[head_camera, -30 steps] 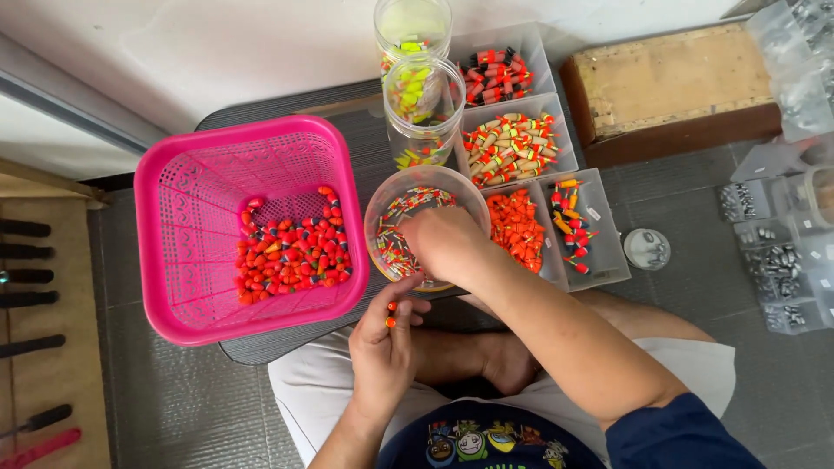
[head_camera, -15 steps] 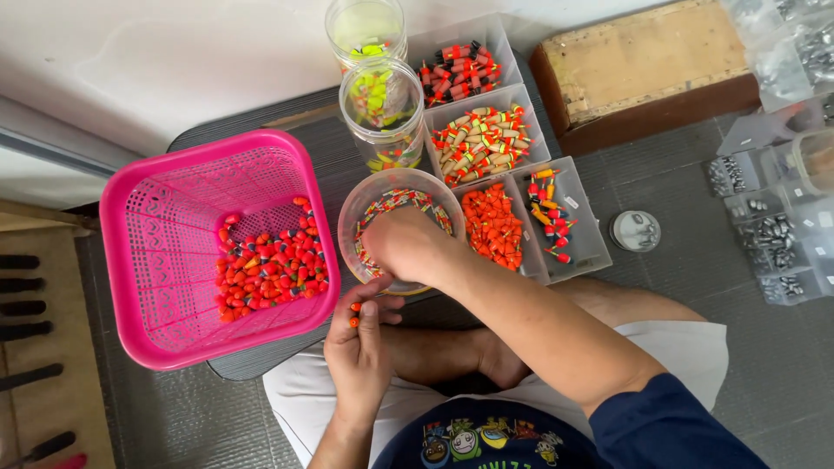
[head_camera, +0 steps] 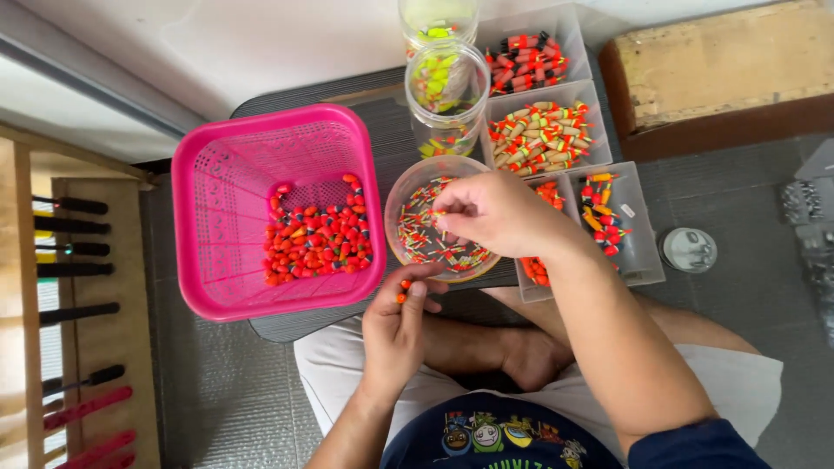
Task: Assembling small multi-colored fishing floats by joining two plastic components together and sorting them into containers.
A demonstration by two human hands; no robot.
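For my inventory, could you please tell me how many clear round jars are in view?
2: one clear round jar behind the clear bowl, another beyond it, cut off by the frame's edge.

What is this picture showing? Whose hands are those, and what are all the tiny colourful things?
The picture comes from a camera worn on a person's head, looking down, so you see that person's own two hands and crossed legs. The left hand pinches a small orange piece between its fingertips. The right hand reaches into a clear round bowl of thin striped sticks and picks at one. Beside it stands a pink basket holding a heap of little orange-red pieces. Behind are clear jars with yellow-green bits, and clear trays of more orange and red pieces. Everything sits on a dark mat on the floor.
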